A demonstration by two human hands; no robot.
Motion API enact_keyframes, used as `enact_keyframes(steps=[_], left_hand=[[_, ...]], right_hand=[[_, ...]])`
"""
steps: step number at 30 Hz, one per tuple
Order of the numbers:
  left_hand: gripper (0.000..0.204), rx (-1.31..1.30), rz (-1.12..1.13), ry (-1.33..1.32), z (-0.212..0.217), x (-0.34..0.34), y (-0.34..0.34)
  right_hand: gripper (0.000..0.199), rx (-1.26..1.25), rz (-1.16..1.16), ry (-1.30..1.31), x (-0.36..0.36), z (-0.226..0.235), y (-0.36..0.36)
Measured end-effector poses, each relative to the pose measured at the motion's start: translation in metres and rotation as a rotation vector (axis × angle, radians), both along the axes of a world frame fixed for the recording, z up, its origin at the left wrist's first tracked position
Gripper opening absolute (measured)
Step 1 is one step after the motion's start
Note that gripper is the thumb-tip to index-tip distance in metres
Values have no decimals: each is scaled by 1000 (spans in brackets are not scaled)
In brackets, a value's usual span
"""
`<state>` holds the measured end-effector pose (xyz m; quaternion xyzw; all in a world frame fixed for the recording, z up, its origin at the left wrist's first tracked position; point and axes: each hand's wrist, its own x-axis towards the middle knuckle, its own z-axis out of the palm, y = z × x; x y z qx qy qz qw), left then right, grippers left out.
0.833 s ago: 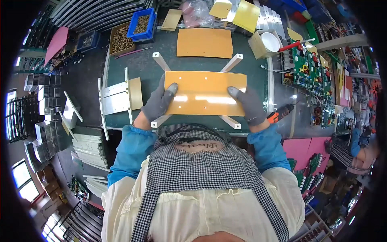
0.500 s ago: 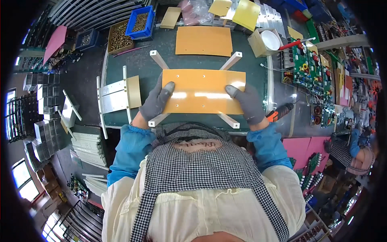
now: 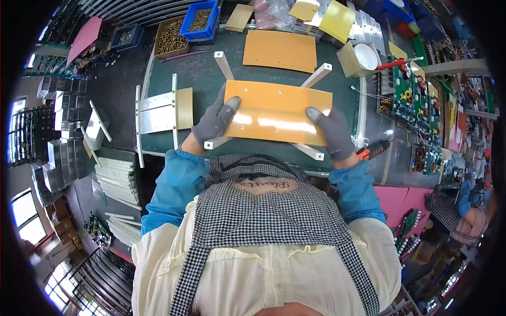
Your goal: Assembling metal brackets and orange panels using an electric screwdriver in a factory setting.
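Observation:
An orange rectangular board (image 3: 276,111) with several small holes is between my hands. My left hand (image 3: 213,121), in a grey glove, grips its left end with the thumb on top. At the right end, my gloved right hand (image 3: 336,134) grips it the same way. The fingers under the board are hidden. Beneath it lie two white bars, a left one (image 3: 223,64) and a right one (image 3: 316,75); their ends stick out at the far and near sides. Whether the board rests on the bars, I cannot tell.
Another orange board (image 3: 279,51) lies farther back. At left is a frame of metal plate and white bars (image 3: 158,113). A screwdriver-like power tool (image 3: 374,150) lies beside my right hand. Screws fill a blue bin (image 3: 199,21) and a box (image 3: 171,38). Green circuit boards (image 3: 416,100) stand right.
The whole view has shifted and turned slightly, so the table's things appear farther right. Both hands still grip the orange board, which sits about the same over the bars.

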<state>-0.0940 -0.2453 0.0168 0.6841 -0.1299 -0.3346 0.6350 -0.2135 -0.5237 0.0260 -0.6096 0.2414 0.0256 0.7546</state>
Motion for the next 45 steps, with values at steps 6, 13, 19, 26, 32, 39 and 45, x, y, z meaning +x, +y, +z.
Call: enact_keyframes(steps=[6,13,19,26,32,39,45], left_hand=[[66,48,19,-39,-4,-2,2],[65,22,37,-75,-20,2,4],[60,118,50,-30,-13,2,2],[64,11,92,30,-25,-1,8],[63,163,25,-173,-30,6,14],[66,165,89,-33,-29,5,16],[70,131,119,-18,-28,4,19]], right_hand=[[38,-18,28,4,1,-3,-3],[39,23,24,-54,1,-2,-2],[47,42,147,-87,-7,-7,-15],[48,-1,-48,-101,17,-59,-83],[49,-303,-67,-116,98,-93,-137],[54,-557,-270,-247,120,-118,-163],[43,-694,-189,-121,70,-119,-175]])
